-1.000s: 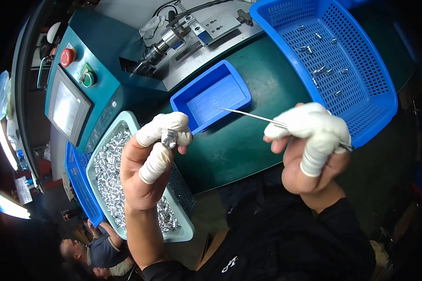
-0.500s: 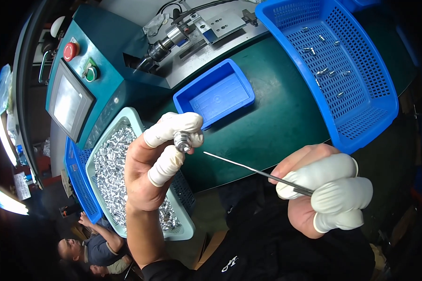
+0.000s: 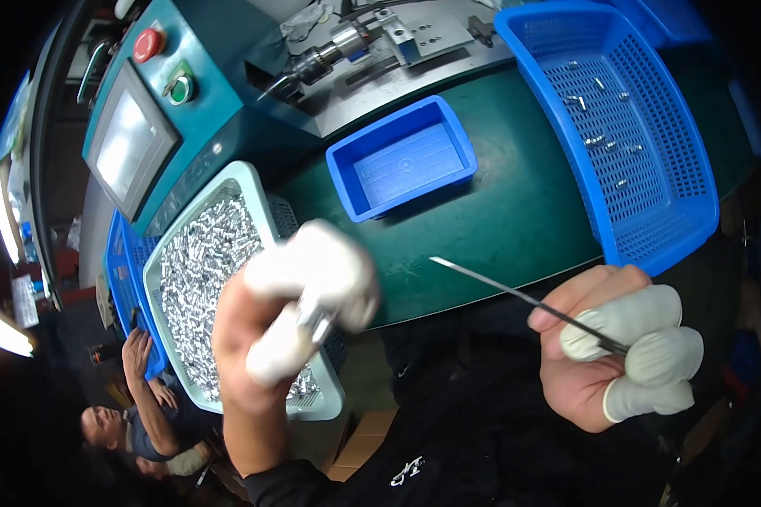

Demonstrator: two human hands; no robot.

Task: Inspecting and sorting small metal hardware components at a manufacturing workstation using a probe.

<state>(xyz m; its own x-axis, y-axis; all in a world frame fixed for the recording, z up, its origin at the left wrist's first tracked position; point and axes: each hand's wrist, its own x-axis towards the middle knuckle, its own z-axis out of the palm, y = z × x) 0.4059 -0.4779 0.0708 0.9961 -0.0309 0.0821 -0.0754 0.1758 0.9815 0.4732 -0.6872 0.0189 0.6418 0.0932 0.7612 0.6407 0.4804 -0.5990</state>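
Observation:
Between the thumb and fingers of my left hand [image 3: 300, 304] is a small shiny metal fitting [image 3: 315, 323], smeared by motion. White finger cots cover several fingertips on both hands. My right hand [image 3: 613, 355] grips a thin metal rod [image 3: 524, 297], which points up and to the left, its tip well apart from the fitting. Beside my left hand is a pale green basket [image 3: 249, 190] heaped with small metal fittings [image 3: 199, 287]. Beyond my hands, a small blue bin [image 3: 414, 160] rests on the green tabletop [image 3: 516, 169].
A blue perforated basket [image 3: 579, 182] with several metal pieces stands at the right. At the back is a machine with a drill chuck [image 3: 313, 63], a screen [image 3: 129, 152] and a red button [image 3: 149, 45]. Another person [image 3: 144, 422] sits at the lower left.
My left hand has dropped slightly and turned with the fitting. My right hand has shifted right with the rod, so the rod tip is farther from the fitting. The whole view has shifted slightly.

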